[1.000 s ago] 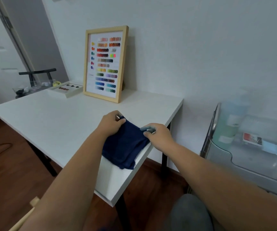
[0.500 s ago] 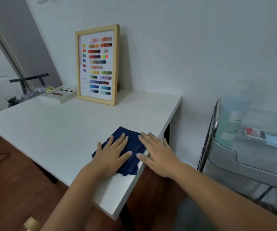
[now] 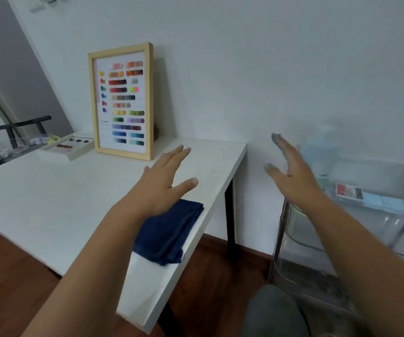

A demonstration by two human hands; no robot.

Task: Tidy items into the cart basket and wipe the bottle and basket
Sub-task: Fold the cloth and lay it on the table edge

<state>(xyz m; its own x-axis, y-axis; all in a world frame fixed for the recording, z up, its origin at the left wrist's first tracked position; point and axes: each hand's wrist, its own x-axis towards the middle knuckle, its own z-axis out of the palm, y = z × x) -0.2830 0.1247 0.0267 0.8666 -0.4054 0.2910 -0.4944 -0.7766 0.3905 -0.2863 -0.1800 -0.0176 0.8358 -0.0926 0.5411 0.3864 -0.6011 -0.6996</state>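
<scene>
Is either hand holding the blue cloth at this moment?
No, the left hand and right hand are both open and empty, while the blue cloth lies folded on the table.

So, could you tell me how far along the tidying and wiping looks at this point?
Done, it seems: the bottle and small boxes sit inside the clear cart basket, and the folded blue cloth lies at the table edge. In hand: nothing; the left hand and right hand are open and empty. Whether wiping remains can't be judged.

The left forearm hides part of the blue cloth [image 3: 171, 229]; the bottle [image 3: 319, 152] is blurred.
</scene>
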